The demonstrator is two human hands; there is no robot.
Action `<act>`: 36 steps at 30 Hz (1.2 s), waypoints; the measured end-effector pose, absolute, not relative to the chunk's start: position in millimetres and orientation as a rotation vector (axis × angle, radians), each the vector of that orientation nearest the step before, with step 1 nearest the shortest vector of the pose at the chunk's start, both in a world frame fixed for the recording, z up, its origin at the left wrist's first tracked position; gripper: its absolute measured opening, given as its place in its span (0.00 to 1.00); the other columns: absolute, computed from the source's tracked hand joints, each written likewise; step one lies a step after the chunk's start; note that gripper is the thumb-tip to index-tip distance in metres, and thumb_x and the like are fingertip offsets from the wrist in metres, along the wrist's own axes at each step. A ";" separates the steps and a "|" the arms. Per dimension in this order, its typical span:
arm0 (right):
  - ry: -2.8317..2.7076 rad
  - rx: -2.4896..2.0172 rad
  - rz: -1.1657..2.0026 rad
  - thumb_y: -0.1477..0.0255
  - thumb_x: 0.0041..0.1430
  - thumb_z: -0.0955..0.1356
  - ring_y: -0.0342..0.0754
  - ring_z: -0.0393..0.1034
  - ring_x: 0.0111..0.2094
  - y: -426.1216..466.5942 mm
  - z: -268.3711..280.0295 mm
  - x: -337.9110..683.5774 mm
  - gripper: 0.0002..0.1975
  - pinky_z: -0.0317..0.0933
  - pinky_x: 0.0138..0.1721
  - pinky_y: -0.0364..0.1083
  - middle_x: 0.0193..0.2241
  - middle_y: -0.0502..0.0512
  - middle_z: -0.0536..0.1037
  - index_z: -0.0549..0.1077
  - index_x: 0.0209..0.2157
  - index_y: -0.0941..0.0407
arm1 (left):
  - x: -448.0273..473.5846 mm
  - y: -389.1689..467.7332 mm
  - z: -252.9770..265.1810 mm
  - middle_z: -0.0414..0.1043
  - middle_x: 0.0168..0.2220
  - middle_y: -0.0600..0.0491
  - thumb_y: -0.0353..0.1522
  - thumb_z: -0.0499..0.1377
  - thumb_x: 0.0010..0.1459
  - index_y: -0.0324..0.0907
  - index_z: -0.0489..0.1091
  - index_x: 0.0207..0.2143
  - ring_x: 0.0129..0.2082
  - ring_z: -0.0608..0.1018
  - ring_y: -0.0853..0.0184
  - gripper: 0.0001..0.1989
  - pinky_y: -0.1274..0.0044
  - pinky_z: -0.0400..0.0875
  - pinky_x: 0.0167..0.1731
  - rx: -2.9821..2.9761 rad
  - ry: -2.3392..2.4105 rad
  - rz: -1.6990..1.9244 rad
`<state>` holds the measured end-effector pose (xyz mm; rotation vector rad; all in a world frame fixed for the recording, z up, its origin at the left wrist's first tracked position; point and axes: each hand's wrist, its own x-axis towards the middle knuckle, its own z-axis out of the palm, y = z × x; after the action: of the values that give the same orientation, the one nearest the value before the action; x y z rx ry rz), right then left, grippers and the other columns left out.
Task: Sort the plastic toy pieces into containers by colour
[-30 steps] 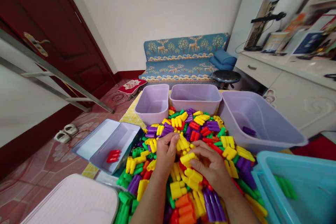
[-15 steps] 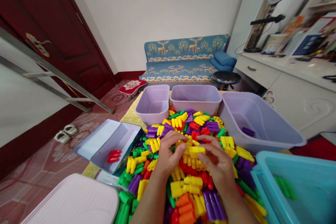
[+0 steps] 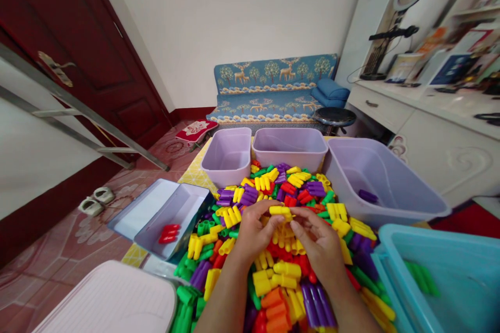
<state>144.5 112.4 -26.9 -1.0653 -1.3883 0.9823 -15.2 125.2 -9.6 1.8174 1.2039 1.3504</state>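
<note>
Over the middle of a heap of coloured plastic building blocks, my left hand (image 3: 255,226) and my right hand (image 3: 314,231) meet around a yellow building block (image 3: 279,210). Thumbs and fingers of both hands are closed on it, one hand at each side. Part of the block is hidden by the fingers. Right below lie more yellow blocks (image 3: 287,242) and some red ones. Closer to me are orange blocks (image 3: 276,309) and a purple block (image 3: 318,304), between my forearms.
Three lilac bins (image 3: 291,156) line the table's far side; the right one holds a purple block (image 3: 367,196). A hinged box (image 3: 191,200) with red blocks (image 3: 169,234) stands left. A turquoise tub (image 3: 441,237) with green blocks is at right, a pale lid (image 3: 109,296) front left.
My hands have drawn closer together and lifted the yellow block slightly. The right hand has shifted left and its fingers have closed on the block.
</note>
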 end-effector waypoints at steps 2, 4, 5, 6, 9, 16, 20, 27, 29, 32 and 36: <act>-1.410 -1.077 0.958 0.64 0.57 0.68 0.51 0.75 0.38 114.0 -27.7 144.7 0.13 0.69 0.42 0.49 0.39 0.57 0.79 0.74 0.42 0.55 | -14.7 125.4 -11.8 0.78 0.38 0.49 0.35 0.58 0.60 0.40 0.73 0.42 0.36 0.77 0.65 0.11 0.77 0.70 0.38 1.789 1.226 1.334; -1.454 -1.100 0.900 0.64 0.58 0.67 0.51 0.74 0.41 115.1 -26.9 144.6 0.13 0.68 0.44 0.49 0.40 0.57 0.79 0.74 0.42 0.55 | -14.4 125.6 -12.8 0.77 0.38 0.50 0.36 0.57 0.61 0.39 0.72 0.43 0.35 0.77 0.66 0.12 0.77 0.70 0.37 1.764 1.229 1.327; -1.487 -1.115 0.863 0.64 0.59 0.66 0.51 0.74 0.42 115.4 -25.5 144.6 0.12 0.68 0.45 0.50 0.41 0.57 0.78 0.74 0.42 0.55 | -14.3 125.6 -12.7 0.77 0.37 0.50 0.36 0.56 0.61 0.39 0.72 0.43 0.35 0.77 0.66 0.12 0.77 0.70 0.37 1.759 1.226 1.327; -1.526 -1.133 0.825 0.65 0.59 0.66 0.51 0.73 0.43 115.5 -23.5 144.5 0.12 0.67 0.47 0.50 0.42 0.57 0.78 0.74 0.42 0.55 | -14.4 125.7 -12.5 0.77 0.37 0.50 0.36 0.56 0.61 0.39 0.72 0.43 0.35 0.76 0.66 0.12 0.77 0.69 0.37 1.758 1.224 1.329; -1.654 -1.177 0.743 0.67 0.60 0.65 0.51 0.72 0.47 113.9 -14.7 144.0 0.13 0.65 0.50 0.52 0.45 0.57 0.77 0.74 0.45 0.54 | -14.9 126.2 -11.7 0.76 0.38 0.50 0.36 0.55 0.61 0.39 0.71 0.44 0.35 0.76 0.66 0.12 0.77 0.69 0.37 1.757 1.232 1.358; -1.802 -1.311 0.709 0.69 0.56 0.65 0.53 0.71 0.49 101.0 2.2 140.5 0.23 0.65 0.51 0.55 0.51 0.59 0.74 0.68 0.54 0.55 | -14.5 127.1 -12.3 0.76 0.38 0.50 0.34 0.57 0.60 0.40 0.71 0.42 0.37 0.76 0.65 0.10 0.76 0.69 0.40 1.788 1.274 1.429; -1.842 -1.335 0.732 0.69 0.55 0.65 0.54 0.71 0.48 96.0 9.5 140.7 0.27 0.66 0.49 0.56 0.53 0.60 0.72 0.65 0.57 0.55 | -12.9 125.1 -6.7 0.76 0.39 0.50 0.34 0.57 0.60 0.41 0.72 0.41 0.37 0.76 0.66 0.09 0.75 0.69 0.40 1.864 1.323 1.449; -2.003 -1.402 0.664 0.70 0.53 0.67 0.59 0.65 0.56 91.9 37.9 138.7 0.31 0.62 0.54 0.59 0.57 0.64 0.68 0.62 0.59 0.56 | -6.5 121.0 17.6 0.77 0.39 0.49 0.33 0.55 0.61 0.42 0.71 0.42 0.38 0.77 0.63 0.09 0.74 0.69 0.39 1.977 1.349 1.391; -2.065 -1.383 0.606 0.71 0.51 0.68 0.60 0.64 0.57 92.2 47.2 140.7 0.33 0.60 0.56 0.60 0.58 0.64 0.67 0.62 0.60 0.56 | -4.4 120.3 27.5 0.77 0.39 0.49 0.32 0.55 0.61 0.42 0.72 0.41 0.38 0.78 0.62 0.09 0.73 0.70 0.38 2.004 1.382 1.362; -2.136 -1.331 0.526 0.72 0.48 0.69 0.60 0.66 0.56 95.9 59.6 150.3 0.35 0.60 0.56 0.59 0.57 0.64 0.68 0.63 0.60 0.55 | -0.9 120.1 44.6 0.78 0.37 0.48 0.31 0.56 0.59 0.41 0.72 0.42 0.35 0.78 0.62 0.09 0.73 0.70 0.36 2.035 1.460 1.319; -2.203 -1.255 0.428 0.74 0.48 0.69 0.59 0.67 0.55 107.5 76.0 174.3 0.32 0.59 0.56 0.58 0.56 0.62 0.70 0.67 0.57 0.56 | 10.2 126.8 67.6 0.78 0.38 0.49 0.31 0.56 0.59 0.41 0.72 0.41 0.36 0.78 0.61 0.08 0.73 0.69 0.36 2.128 1.472 1.284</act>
<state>174.3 107.5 76.0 -1.2552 -2.2025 0.4282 10.2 126.8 67.6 2.1276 1.4722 1.2836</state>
